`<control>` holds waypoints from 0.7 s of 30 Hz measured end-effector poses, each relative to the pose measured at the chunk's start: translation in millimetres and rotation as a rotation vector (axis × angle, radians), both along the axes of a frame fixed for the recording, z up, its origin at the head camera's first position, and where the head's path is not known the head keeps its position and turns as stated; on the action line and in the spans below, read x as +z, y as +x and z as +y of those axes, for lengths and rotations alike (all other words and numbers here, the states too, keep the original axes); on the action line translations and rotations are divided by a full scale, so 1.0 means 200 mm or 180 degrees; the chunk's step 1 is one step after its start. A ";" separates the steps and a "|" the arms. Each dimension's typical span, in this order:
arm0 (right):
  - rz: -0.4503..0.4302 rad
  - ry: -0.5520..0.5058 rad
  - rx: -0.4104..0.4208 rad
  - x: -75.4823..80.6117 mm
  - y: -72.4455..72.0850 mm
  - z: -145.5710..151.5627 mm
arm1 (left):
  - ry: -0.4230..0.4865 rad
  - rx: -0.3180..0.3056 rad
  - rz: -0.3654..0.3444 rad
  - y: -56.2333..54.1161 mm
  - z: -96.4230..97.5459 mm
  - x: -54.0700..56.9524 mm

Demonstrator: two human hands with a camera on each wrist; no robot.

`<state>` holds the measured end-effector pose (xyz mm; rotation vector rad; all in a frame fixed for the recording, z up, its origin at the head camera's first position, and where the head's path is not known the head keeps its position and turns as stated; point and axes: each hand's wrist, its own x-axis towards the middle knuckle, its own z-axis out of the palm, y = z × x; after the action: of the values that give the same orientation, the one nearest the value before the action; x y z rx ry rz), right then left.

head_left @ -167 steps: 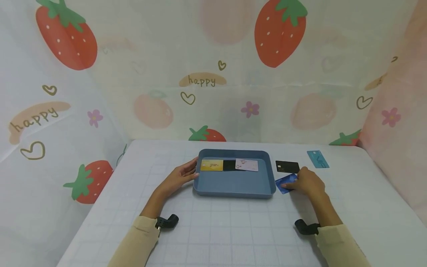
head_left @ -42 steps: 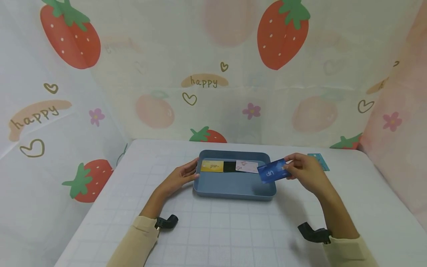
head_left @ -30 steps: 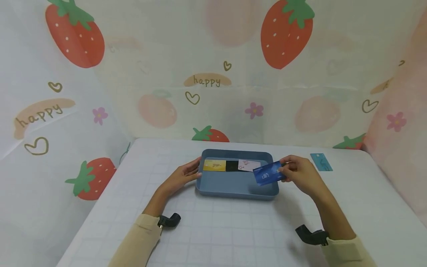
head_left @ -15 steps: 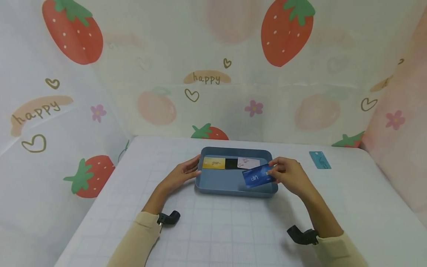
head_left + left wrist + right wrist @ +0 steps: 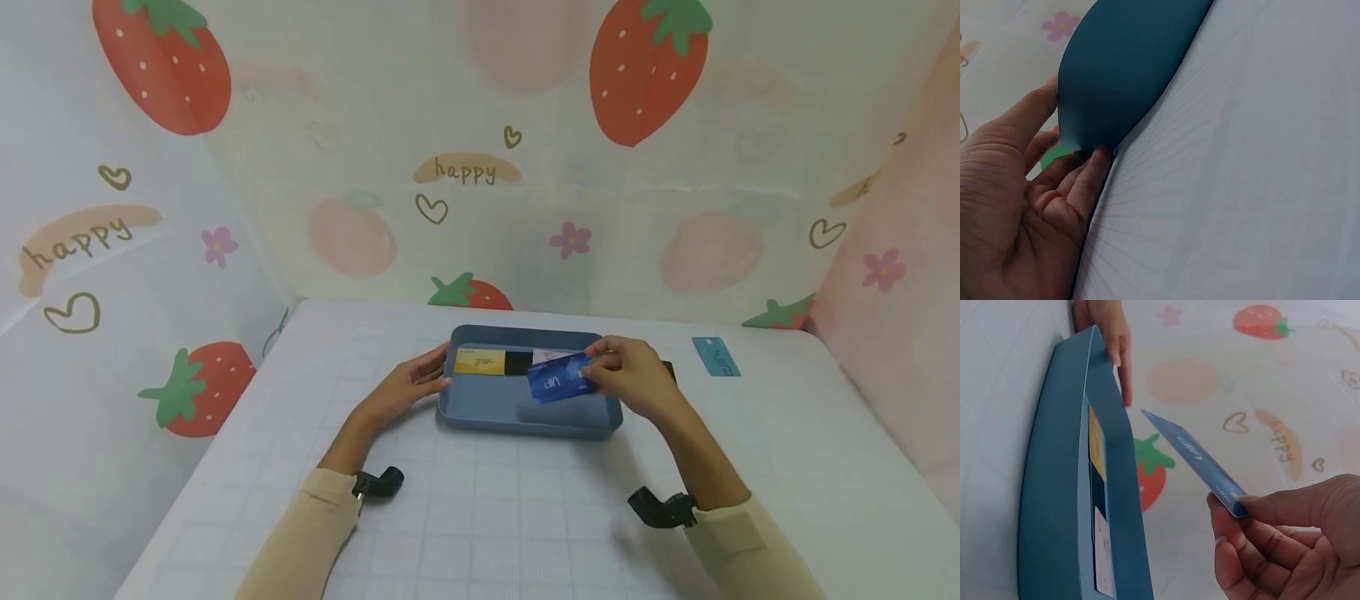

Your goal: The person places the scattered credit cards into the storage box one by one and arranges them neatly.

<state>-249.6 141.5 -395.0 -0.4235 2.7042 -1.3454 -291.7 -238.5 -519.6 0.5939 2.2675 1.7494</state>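
A blue VIP card (image 5: 557, 381) is pinched between the thumb and fingers of my right hand (image 5: 633, 375). In the head view it overlaps a pale pink card (image 5: 551, 356) in the blue tray (image 5: 487, 408); the right wrist view shows the blue card raised above the tray. A yellow card (image 5: 480, 362) and a black card (image 5: 518, 363) lie beside the pink one along the tray's far side. My left hand (image 5: 401, 390) holds the tray's left end, thumb at the rim and bent fingers (image 5: 1090, 181) against the outer wall.
A teal VIP card (image 5: 716, 357) lies on the white table (image 5: 480, 517) at the right. Between it and the tray, another black card (image 5: 671, 372) is mostly hidden behind my right hand. A strawberry-printed curtain (image 5: 352, 150) stands behind the table.
My right hand has lifted the blue card off the table and carried it left, from beside the tray to over it. My left hand has stayed at the tray's left end.
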 end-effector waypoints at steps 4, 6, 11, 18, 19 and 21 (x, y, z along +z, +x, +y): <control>0.0015 -0.0075 0.0033 0.01 -0.02 -0.03 | 0.0008 -0.0004 0.0009 -0.01 0.00 0.00; -0.0016 -0.0125 0.0035 0.01 -0.03 -0.05 | -0.0004 0.0002 0.0006 -0.01 0.00 0.01; -0.0137 -0.0204 -0.0026 0.00 -0.05 -0.10 | 0.0006 0.0002 -0.0013 -0.02 0.00 0.00; -0.0147 -0.0269 -0.0024 -0.03 -0.08 -0.17 | 0.0020 0.0021 -0.0009 -0.01 0.00 0.00; -0.0157 -0.0270 -0.0036 -0.04 -0.08 -0.18 | 0.0010 0.0023 -0.0003 -0.01 0.00 0.00; -0.0195 -0.0275 -0.0055 -0.06 -0.09 -0.19 | 0.0014 0.0021 -0.0005 0.00 0.00 0.00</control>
<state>-267.9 102.9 -407.2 -0.3605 2.6141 -1.4589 -292.4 -238.4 -520.0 0.5865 2.2678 1.7575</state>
